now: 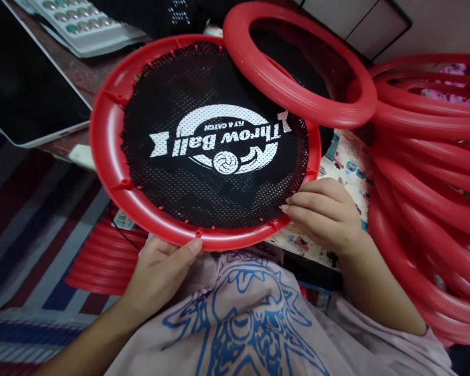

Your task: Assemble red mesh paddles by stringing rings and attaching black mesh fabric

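A round throw ball net (pixel 211 198) lies tilted over my lap, with black mesh inside a red plastic rim. Its white print "Throw Ball Fly & Catch" is upside down from my side. My left hand (pixel 162 263) grips the near rim, thumb on top and the other fingers mostly underneath. At the near right, my right hand (pixel 325 216) is closed over the rim, fingertips at the mesh edge by small red pegs; its thumb is hidden. A loose red ring (pixel 329 112) overlaps the net's far right side.
Many red rings (pixel 426 209) are piled at the right. More ribbed red rings (pixel 102 256) are stacked on the striped mat (pixel 35 230) at the lower left. A dark-screened device (pixel 27 78) and a white tray of round pieces (pixel 90 36) lie at the upper left.
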Motion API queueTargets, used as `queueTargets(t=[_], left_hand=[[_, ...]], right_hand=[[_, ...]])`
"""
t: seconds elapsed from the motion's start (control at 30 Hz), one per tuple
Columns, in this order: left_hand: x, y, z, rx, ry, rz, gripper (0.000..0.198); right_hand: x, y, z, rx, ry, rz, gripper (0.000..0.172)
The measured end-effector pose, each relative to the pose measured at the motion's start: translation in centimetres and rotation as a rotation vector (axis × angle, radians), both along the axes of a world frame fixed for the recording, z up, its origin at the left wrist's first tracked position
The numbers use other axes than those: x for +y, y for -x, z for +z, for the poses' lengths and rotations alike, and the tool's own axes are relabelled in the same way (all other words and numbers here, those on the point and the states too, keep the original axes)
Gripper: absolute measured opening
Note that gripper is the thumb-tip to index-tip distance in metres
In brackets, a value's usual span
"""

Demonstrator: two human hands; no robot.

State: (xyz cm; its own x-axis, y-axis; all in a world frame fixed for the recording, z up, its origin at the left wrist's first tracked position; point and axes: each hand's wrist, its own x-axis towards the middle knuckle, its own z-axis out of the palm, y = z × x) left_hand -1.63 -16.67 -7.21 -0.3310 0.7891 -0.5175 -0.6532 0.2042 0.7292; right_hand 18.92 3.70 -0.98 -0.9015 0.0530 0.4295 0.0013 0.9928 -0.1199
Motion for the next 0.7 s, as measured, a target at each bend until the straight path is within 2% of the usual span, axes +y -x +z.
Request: queueTargets(t=[0.17,0.3,0.4,0.5,0.53,0.57,0.6,0.63,0.7], left_hand=[[0.0,-0.2,0.0,0.0,0.025,0.006,0.013],[-0.1,-0.2,-0.1,0.027,0.05,-0.02,0.013],[0.0,-0.2,0.0,0.035,0.02,-0.011,0.014],[0.5,-0.2,0.3,0.014,-0.005,0.027,0.018],[0.6,-0.2,0.4,0.011,-0.003,0.042,0.019],[0.8,-0.2,0.6,0.009,0.002,0.057,0.019],[0.9,-0.2,0.8,0.01,0.007,0.073,0.02],[1.0,-0.1,1.1,0.016,0.007,0.091,0.02],[1.2,0.2,1.8,0.036,-0.006,0.128,0.021]], right_hand=[[0.0,0.1,0.0,-0.073,-0.034,0.025,0.013],[0.1,0.0,0.7,-0.151,-0.047,0.02,0.013],[0.8,0.2,2.0,-0.031,0.015,0.013,0.011],[2.6,1.6,3.6,0.17,-0.035,-0.246,0.012],[3.5,2.4,4.1,0.174,-0.069,-0.381,0.018],[4.4,3.3,4.5,0.147,-0.096,-0.457,0.031],[5.4,4.3,4.8,0.093,-0.107,-0.494,0.047],[6.3,5.2,5.0,-0.033,-0.067,-0.549,0.055],[7.9,6.9,4.8,-0.304,0.043,-0.591,0.064]])
